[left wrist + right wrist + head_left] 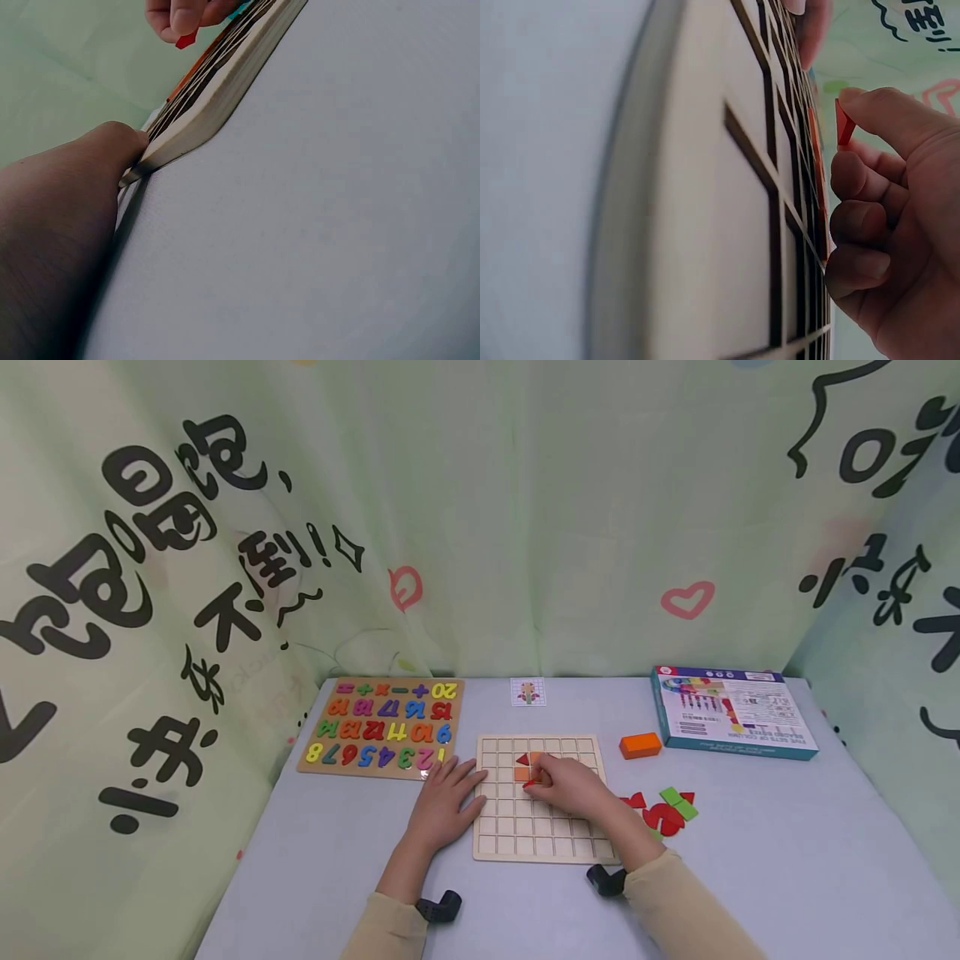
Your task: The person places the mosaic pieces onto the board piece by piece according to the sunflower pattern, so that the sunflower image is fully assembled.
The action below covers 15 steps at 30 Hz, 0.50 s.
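A wooden grid board (517, 841) lies on the table. My right hand (567, 785) is over its upper middle, pinching a small red triangle piece (844, 124) between thumb and forefinger; the other fingers are curled. In the head view, orange square pieces (521, 774) and another red triangle (522, 759) sit in the grid beside my fingertips, partly covered by the hand. My left hand (444, 802) lies with fingers spread at the board's left edge, its thumb touching that edge in the left wrist view.
Loose red and green pieces (663, 818) lie right of the board, near my right forearm. An orange block (641, 745) and a boxed set (735, 714) stand farther back. A number puzzle board (382, 727) is at the left; a small picture card (528, 692) lies at the back.
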Tool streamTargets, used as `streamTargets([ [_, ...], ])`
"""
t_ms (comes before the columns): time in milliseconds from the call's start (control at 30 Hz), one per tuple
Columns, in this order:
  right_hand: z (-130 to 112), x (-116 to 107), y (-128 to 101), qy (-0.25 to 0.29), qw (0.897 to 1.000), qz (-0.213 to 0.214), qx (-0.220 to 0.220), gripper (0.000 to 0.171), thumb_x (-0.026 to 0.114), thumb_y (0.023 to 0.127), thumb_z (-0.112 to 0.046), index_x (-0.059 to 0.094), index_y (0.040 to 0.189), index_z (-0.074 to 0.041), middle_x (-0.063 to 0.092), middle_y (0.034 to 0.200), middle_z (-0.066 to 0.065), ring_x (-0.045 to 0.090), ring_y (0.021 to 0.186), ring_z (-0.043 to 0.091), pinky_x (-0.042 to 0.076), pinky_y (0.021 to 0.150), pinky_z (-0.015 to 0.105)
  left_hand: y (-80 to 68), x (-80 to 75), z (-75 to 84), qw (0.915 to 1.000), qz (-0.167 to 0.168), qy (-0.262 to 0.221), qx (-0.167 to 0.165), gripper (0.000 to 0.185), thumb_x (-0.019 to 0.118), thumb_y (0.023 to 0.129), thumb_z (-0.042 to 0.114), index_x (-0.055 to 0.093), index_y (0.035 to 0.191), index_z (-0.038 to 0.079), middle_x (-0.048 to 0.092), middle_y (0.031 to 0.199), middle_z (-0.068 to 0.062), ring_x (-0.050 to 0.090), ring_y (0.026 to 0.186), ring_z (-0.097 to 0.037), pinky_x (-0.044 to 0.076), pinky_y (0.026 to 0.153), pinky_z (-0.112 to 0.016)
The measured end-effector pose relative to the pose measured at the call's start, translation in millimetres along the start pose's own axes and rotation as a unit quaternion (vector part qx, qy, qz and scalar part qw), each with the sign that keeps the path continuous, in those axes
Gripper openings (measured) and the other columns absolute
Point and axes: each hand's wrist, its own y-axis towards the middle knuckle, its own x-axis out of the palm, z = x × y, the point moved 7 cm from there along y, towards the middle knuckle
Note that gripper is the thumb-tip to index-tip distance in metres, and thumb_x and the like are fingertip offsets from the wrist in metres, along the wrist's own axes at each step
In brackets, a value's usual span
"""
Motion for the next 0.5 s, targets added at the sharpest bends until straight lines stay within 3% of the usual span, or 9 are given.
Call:
streamTargets([
  [500, -4.3, 7.8, 1.8, -0.049, 0.999, 0.005, 0.005, 0.027, 0.076, 0.084, -0.042, 0.057, 0.088, -0.023, 0.052, 0.062, -0.005, 0.05, 0.059, 0.013, 0.038, 0.054, 0.027, 0.8, 0.0, -0.1, 1.0, -0.007, 0.001, -0.004, 0.05, 0.048, 0.097, 0.056, 0.052, 0.143, 0.035, 0.043, 0.155, 0.009, 0.026, 0.152, -0.021, 0.018, 0.125, -0.048],
])
